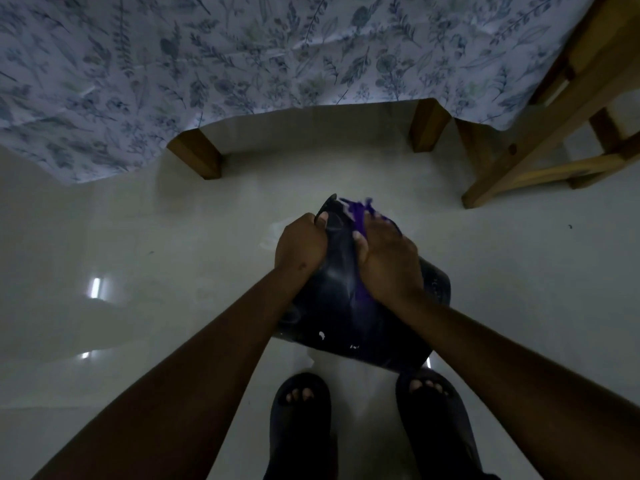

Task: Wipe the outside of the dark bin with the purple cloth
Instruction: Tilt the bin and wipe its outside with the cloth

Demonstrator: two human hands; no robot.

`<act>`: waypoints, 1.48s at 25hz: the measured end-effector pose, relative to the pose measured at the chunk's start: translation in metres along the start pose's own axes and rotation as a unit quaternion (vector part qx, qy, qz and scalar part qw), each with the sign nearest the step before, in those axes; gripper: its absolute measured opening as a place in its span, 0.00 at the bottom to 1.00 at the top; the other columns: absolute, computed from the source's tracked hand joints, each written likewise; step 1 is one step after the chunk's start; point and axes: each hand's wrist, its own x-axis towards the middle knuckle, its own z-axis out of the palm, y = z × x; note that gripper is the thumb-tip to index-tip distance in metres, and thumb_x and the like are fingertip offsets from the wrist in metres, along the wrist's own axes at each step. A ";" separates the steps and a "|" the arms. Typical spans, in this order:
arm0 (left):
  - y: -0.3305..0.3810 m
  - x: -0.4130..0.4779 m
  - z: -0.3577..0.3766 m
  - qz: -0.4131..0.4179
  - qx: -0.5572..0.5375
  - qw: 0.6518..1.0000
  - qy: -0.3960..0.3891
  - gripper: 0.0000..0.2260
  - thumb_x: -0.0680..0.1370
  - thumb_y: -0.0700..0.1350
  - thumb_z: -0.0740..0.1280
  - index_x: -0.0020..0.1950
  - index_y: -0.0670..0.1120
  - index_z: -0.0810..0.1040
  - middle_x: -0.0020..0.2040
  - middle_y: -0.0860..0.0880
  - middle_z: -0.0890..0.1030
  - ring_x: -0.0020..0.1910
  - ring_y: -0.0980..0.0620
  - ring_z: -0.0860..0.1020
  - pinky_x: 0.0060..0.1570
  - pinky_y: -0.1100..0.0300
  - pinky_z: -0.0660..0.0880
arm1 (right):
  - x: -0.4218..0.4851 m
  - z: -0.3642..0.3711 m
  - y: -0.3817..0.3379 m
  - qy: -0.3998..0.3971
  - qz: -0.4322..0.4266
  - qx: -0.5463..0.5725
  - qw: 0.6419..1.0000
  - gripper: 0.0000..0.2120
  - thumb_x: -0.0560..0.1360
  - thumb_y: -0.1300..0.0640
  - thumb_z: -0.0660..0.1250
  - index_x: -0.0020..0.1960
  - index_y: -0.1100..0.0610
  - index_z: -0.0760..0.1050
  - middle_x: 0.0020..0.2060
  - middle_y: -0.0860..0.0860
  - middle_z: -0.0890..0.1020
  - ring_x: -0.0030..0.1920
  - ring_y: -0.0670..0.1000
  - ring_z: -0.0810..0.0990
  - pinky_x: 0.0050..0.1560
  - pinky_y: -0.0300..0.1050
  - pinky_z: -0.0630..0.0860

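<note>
Bin (341,306), dark and glossy, tipped on the pale tiled floor (138,271) just ahead of two black slippers (301,420); white flecks near its lower edge. Left hand (302,244) clamped on the far rim, fingers curled closed over it. Right hand (388,261) pressing purple cloth (360,216) flat to the bin's side, cloth bunched past the fingertips. Beyond: leaf-printed tablecloth (242,57), wooden legs (199,154), wooden stool (540,143) at right.

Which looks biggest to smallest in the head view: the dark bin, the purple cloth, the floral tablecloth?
1. Floral tablecloth, spanning the top of the view.
2. Dark bin, though nearer the camera and partly covered.
3. Purple cloth, mostly hidden under the right hand.
</note>
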 end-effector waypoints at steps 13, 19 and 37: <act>-0.007 -0.014 -0.018 0.079 -0.110 0.986 -0.093 0.11 0.81 0.51 0.58 0.53 0.45 0.74 0.43 0.52 0.78 0.41 0.56 0.76 0.39 0.64 0.70 | -0.006 -0.006 0.016 0.006 -0.020 -0.033 0.999 0.27 0.81 0.44 0.46 0.77 0.54 0.53 0.76 0.54 0.62 0.76 0.55 0.60 0.73 0.58 0.61; -0.027 -0.018 -0.010 0.101 -0.080 0.991 -0.026 0.15 0.81 0.53 0.57 0.50 0.41 0.73 0.44 0.43 0.80 0.41 0.46 0.78 0.42 0.55 0.73 | -0.061 0.005 0.011 0.013 -0.055 -0.098 0.994 0.31 0.80 0.41 0.45 0.77 0.56 0.52 0.77 0.56 0.57 0.77 0.57 0.55 0.73 0.60 0.57; -0.028 -0.014 -0.006 0.137 -0.046 0.989 -0.013 0.12 0.82 0.53 0.54 0.46 0.49 0.70 0.40 0.50 0.77 0.39 0.49 0.76 0.39 0.58 0.69 | 0.004 -0.006 0.011 -0.011 -0.051 0.031 0.998 0.25 0.81 0.46 0.49 0.77 0.51 0.53 0.76 0.52 0.61 0.75 0.54 0.61 0.73 0.57 0.61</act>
